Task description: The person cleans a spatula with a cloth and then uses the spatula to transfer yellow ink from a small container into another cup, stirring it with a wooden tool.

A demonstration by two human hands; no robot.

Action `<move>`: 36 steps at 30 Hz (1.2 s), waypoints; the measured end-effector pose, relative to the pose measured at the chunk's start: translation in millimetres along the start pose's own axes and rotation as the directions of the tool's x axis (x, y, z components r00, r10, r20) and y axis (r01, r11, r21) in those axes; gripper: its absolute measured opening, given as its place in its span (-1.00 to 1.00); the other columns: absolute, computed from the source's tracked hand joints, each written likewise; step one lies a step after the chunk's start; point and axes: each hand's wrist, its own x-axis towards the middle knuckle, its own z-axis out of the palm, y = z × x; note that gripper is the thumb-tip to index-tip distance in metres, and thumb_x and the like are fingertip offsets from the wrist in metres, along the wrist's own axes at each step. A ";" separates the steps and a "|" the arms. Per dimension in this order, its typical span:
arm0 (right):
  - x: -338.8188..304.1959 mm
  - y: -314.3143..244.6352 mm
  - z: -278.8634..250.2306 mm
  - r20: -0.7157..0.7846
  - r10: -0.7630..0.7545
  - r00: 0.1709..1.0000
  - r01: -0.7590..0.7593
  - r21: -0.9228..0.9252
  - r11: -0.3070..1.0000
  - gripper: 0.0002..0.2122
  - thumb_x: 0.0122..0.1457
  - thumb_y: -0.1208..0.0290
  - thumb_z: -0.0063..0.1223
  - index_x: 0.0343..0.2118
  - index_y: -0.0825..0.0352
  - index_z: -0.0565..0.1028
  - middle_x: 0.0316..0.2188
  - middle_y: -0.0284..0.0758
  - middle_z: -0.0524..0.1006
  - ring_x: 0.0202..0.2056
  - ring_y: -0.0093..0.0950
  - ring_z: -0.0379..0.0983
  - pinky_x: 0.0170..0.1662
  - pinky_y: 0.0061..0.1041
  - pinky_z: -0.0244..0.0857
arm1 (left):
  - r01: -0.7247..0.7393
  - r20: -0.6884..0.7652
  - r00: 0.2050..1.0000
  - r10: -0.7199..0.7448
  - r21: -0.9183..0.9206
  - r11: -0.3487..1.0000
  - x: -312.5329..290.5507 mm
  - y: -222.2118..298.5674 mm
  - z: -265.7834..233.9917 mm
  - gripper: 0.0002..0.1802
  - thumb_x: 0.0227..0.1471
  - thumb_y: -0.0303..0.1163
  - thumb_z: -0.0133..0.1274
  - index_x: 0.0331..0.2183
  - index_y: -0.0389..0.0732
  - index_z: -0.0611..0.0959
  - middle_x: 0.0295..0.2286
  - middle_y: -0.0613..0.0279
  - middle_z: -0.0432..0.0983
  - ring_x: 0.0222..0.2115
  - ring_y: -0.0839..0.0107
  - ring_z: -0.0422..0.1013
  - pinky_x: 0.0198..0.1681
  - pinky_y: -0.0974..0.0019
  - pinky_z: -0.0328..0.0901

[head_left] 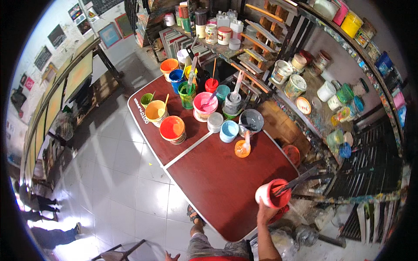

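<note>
My right hand [264, 213] grips a white paint tub [262, 194] with a red rim and red paint inside, over the near right corner of the folding table [209, 187]. A dark, paint-caked stirring stick [298, 178] leans out of the tub. At the lower edge my left hand [172, 256] shows only in part, its fingers apart and nothing in them. Farther up the table stand an orange cup [242, 148] with a pale-handled tool, a light blue paint tub [229, 131], a red-orange paint bucket [173, 129] and a pink paint bucket [205, 104].
More paint pots, including a blue bucket [176, 78], crowd the table's far end. Shelves with paint containers [296, 85] run along the right. Slanted boards [80, 76] line the left wall. A chair frame [119, 251] stands at the lower left; people's legs [54, 235] show beyond.
</note>
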 end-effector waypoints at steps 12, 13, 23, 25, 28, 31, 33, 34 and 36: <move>-149.8 -111.2 195.1 0.231 -0.132 0.964 0.076 0.236 0.969 -0.15 -0.39 0.34 0.56 0.06 0.38 0.31 -0.07 -0.18 0.46 -0.02 -0.27 0.42 0.05 -0.30 0.29 | -0.356 -0.368 0.894 0.255 -0.239 0.903 139.5 -6.2 -228.1 -0.16 0.08 -0.38 0.11 0.26 -0.21 0.02 0.05 -0.17 0.31 -0.09 0.11 0.40 -0.20 -0.14 0.39; -148.4 -113.3 210.2 0.226 -0.106 0.968 0.080 0.121 0.989 -0.14 -0.40 0.28 0.56 0.05 0.38 0.31 -0.09 -0.17 0.46 -0.03 -0.25 0.42 0.04 -0.29 0.29 | -0.320 -0.300 0.928 0.223 -0.330 0.888 140.7 -6.8 -228.5 -0.25 0.10 -0.33 0.08 0.22 -0.22 0.10 0.03 -0.10 0.34 -0.07 0.12 0.38 -0.14 -0.13 0.37; -122.7 -157.9 297.9 0.198 -0.200 0.959 0.202 0.014 0.979 -0.06 -0.48 0.18 0.58 0.05 0.35 0.28 -0.10 -0.14 0.45 -0.07 -0.19 0.41 -0.03 -0.22 0.29 | -0.544 0.040 0.796 0.604 0.483 0.686 123.8 -49.3 -181.3 -0.27 0.08 -0.25 0.06 0.24 -0.03 0.19 -0.03 0.19 0.45 0.02 0.20 0.36 0.27 -0.08 -0.05; -120.7 -153.2 305.6 0.148 -0.220 0.964 0.219 0.025 0.975 -0.07 -0.48 0.19 0.58 0.05 0.34 0.29 -0.10 -0.14 0.46 -0.07 -0.20 0.41 -0.03 -0.23 0.29 | -0.169 -0.029 0.985 0.167 -0.286 0.943 122.5 -43.8 -176.8 -0.35 0.09 -0.37 0.01 0.21 -0.03 0.24 -0.03 0.15 0.45 -0.11 0.24 0.44 0.21 -0.06 0.08; -121.8 -149.4 313.9 0.142 -0.222 0.965 0.213 0.077 0.974 -0.09 -0.46 0.22 0.58 0.06 0.32 0.30 -0.09 -0.15 0.46 -0.05 -0.22 0.41 -0.02 -0.24 0.30 | -0.267 -0.168 0.959 0.229 -0.257 0.929 122.8 -42.1 -186.3 -0.37 0.05 -0.43 0.06 0.17 -0.04 0.33 -0.13 0.09 0.51 -0.28 0.27 0.48 0.13 -0.04 0.20; -122.8 -155.2 315.1 0.290 -0.251 0.923 0.198 0.200 0.959 -0.10 -0.42 0.26 0.56 0.09 0.30 0.28 -0.05 -0.19 0.45 -0.01 -0.24 0.39 0.02 -0.24 0.28 | -0.658 0.041 0.663 0.747 0.507 0.557 127.8 -44.3 -225.1 -0.35 -0.07 -0.43 0.17 0.11 -0.03 0.41 -0.22 0.09 0.56 -0.34 0.21 0.48 0.10 -0.08 0.22; -120.1 -146.9 308.6 0.420 -0.268 0.867 0.182 0.235 0.955 -0.12 -0.33 0.25 0.51 0.13 0.30 0.27 0.03 -0.15 0.41 0.07 -0.21 0.33 0.10 -0.26 0.23 | -0.631 0.080 0.451 0.889 0.732 0.255 132.4 -38.4 -239.3 -0.33 -0.14 -0.39 0.21 0.08 -0.01 0.45 -0.25 0.13 0.57 -0.35 0.22 0.49 0.11 -0.10 0.20; -117.6 -136.9 302.0 0.446 -0.270 0.853 0.244 0.116 0.963 -0.12 -0.29 0.22 0.49 0.16 0.30 0.25 0.07 -0.12 0.38 0.11 -0.20 0.29 0.13 -0.27 0.20 | -0.578 0.132 0.327 0.936 0.811 0.088 136.0 -30.7 -244.1 -0.32 -0.18 -0.37 0.23 0.07 0.00 0.47 -0.26 0.15 0.58 -0.36 0.22 0.49 0.12 -0.12 0.19; -118.2 -112.1 284.5 0.494 -0.351 0.795 0.397 0.011 0.918 -0.10 -0.18 0.16 0.41 0.24 0.32 0.16 0.18 -0.05 0.27 0.23 -0.17 0.14 0.21 -0.28 0.11 | -0.713 -0.027 0.100 0.995 0.695 0.091 153.9 -10.4 -246.0 -0.40 -0.04 -0.28 0.18 0.09 0.01 0.45 -0.23 0.17 0.58 -0.36 0.23 0.50 0.12 -0.15 0.16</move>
